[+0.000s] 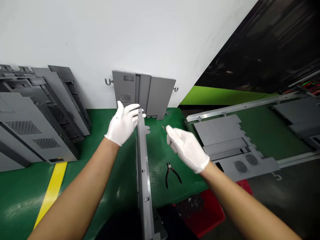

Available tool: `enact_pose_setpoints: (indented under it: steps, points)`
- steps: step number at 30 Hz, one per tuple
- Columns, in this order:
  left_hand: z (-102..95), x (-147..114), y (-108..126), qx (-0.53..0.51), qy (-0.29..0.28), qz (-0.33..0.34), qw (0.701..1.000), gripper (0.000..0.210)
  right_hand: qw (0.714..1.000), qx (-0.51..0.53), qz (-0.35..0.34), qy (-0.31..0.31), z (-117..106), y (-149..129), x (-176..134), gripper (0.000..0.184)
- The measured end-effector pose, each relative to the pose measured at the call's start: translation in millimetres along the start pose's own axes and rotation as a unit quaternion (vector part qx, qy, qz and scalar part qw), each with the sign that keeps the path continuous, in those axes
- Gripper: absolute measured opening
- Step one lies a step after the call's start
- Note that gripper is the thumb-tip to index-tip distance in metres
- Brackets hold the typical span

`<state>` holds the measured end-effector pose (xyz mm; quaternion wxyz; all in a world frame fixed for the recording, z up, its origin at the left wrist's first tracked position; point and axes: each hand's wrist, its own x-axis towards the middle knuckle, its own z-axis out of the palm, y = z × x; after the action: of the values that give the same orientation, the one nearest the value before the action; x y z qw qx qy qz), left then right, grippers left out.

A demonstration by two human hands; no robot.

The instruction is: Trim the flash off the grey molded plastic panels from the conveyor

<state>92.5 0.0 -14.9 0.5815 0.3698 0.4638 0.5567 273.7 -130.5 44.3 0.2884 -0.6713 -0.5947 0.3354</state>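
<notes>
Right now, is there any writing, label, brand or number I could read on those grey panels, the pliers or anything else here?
No text can be read anywhere.
Grey panel held on edge by the left hand: no print visible.
Panels against the wall: only vent grilles.
Pliers on the green floor: no brand visible.
Lights at the far right: red and green dots, too small and blurred to read.

A factory floor, by the look of it. The floor (105, 200) is painted green with a yellow line (51, 191) marking a lane. Grey moulded panels (37, 120) lean in stacks against the white wall (125, 33), more lie on a rack (232, 146), and pliers (172, 173) lie beside a red bin (210, 213).
</notes>
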Motion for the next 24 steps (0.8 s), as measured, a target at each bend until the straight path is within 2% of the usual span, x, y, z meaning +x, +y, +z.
enact_pose_setpoints:
  steps: [1, 3, 4, 5, 6, 7, 8, 10, 11, 13, 14, 15, 16, 17, 18, 19, 20, 22, 23, 24]
  points:
    - [-4.0, -3, 4, 0.04, 0.013, 0.018, 0.999, 0.027, 0.999, 0.047, 0.027, -0.009, 5, 6, -9, 0.054]
    - [-12.2, -18, 15, 0.133, 0.05, 0.097, 0.985, 0.025, 0.99, 0.115, 0.082, -0.024, 14, 18, -28, 0.053]
    - [-16.1, -30, 21, 0.178, 0.041, 0.145, 0.972, 0.024, 0.984, 0.139, 0.106, -0.03, 18, 25, -37, 0.053]
    - [-19.7, -44, 27, 0.226, -0.013, 0.196, 0.954, 0.022, 0.979, 0.16, 0.126, -0.033, 22, 33, -46, 0.053]
    - [-22.8, -60, 33, 0.281, -0.099, 0.248, 0.922, 0.02, 0.973, 0.179, 0.141, -0.032, 26, 41, -55, 0.053]
    - [-25.2, -76, 38, 0.331, -0.207, 0.296, 0.872, 0.017, 0.968, 0.199, 0.153, -0.028, 30, 50, -64, 0.054]
    - [-26.9, -92, 43, 0.365, -0.323, 0.335, 0.806, 0.014, 0.961, 0.218, 0.167, -0.021, 34, 59, -73, 0.055]
    - [-27.6, -121, 48, 0.412, -0.483, 0.406, 0.658, 0.008, 0.938, 0.262, 0.226, -0.001, 44, 79, -90, 0.057]
    - [-26.6, -132, 50, 0.428, -0.53, 0.435, 0.588, 0.011, 0.922, 0.285, 0.263, 0.008, 49, 89, -98, 0.058]
    - [-21.9, -148, 51, 0.453, -0.576, 0.479, 0.483, 0.019, 0.897, 0.318, 0.308, 0.014, 58, 109, -114, 0.058]
    - [-18.5, -152, 51, 0.461, -0.586, 0.491, 0.45, 0.022, 0.891, 0.322, 0.319, 0.013, 60, 117, -120, 0.058]
    - [-14.6, -154, 52, 0.465, -0.589, 0.499, 0.433, 0.025, 0.891, 0.32, 0.322, 0.013, 62, 123, -126, 0.059]
    - [-10.6, -153, 55, 0.465, -0.589, 0.5, 0.431, 0.029, 0.893, 0.314, 0.323, 0.013, 60, 127, -131, 0.06]
    - [-6.9, -149, 59, 0.464, -0.584, 0.493, 0.448, 0.034, 0.899, 0.301, 0.319, 0.012, 57, 128, -135, 0.06]
    - [-4.0, -142, 66, 0.462, -0.574, 0.473, 0.483, 0.04, 0.909, 0.282, 0.307, 0.015, 51, 126, -137, 0.06]
    - [-2.5, -134, 75, 0.46, -0.551, 0.441, 0.538, 0.046, 0.92, 0.26, 0.291, 0.019, 42, 121, -139, 0.057]
    - [-2.9, -123, 86, 0.459, -0.511, 0.399, 0.608, 0.05, 0.931, 0.24, 0.272, 0.026, 32, 114, -140, 0.053]
    - [-9.7, -99, 110, 0.425, -0.395, 0.292, 0.761, 0.048, 0.952, 0.196, 0.23, 0.04, 5, 98, -140, 0.041]
    - [-15.6, -87, 120, 0.378, -0.339, 0.239, 0.828, 0.044, 0.959, 0.179, 0.214, 0.044, -9, 89, -140, 0.035]
    - [-22.2, -76, 127, 0.307, -0.301, 0.191, 0.882, 0.039, 0.966, 0.159, 0.199, 0.045, -23, 82, -141, 0.032]
